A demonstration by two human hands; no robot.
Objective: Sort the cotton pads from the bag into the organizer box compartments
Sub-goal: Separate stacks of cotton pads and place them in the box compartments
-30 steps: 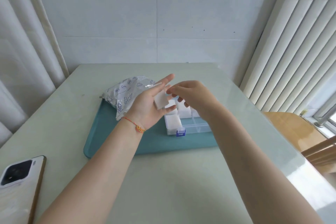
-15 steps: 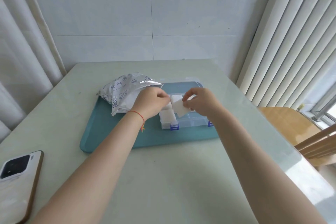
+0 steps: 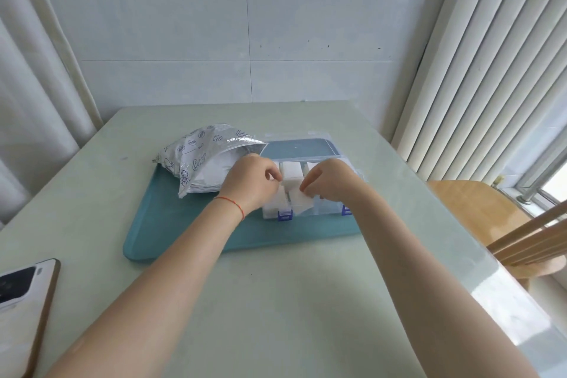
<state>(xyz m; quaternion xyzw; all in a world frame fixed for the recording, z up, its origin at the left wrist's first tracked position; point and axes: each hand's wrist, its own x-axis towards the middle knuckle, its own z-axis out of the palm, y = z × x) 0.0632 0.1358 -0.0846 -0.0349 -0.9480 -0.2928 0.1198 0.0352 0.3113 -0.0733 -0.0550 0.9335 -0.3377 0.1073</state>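
Note:
A clear organizer box (image 3: 329, 212) with blue latches lies on a teal tray (image 3: 184, 224), its lid open toward the wall. Several of its compartments hold white cotton pads (image 3: 291, 171). My left hand (image 3: 248, 182) and my right hand (image 3: 329, 182) both hover low over the box, and together they pinch a white cotton pad (image 3: 299, 198) at a front compartment. A silvery printed bag (image 3: 204, 159) lies open on the tray to the left, with white pads showing at its mouth.
A white phone (image 3: 21, 294) lies at the table's front left edge. A wooden chair (image 3: 491, 218) stands to the right of the table. Curtains hang on the left and vertical blinds on the right.
My hands came down from above the tray to the box. The right hand took a pad from the left hand, and both now hold it at a front compartment.

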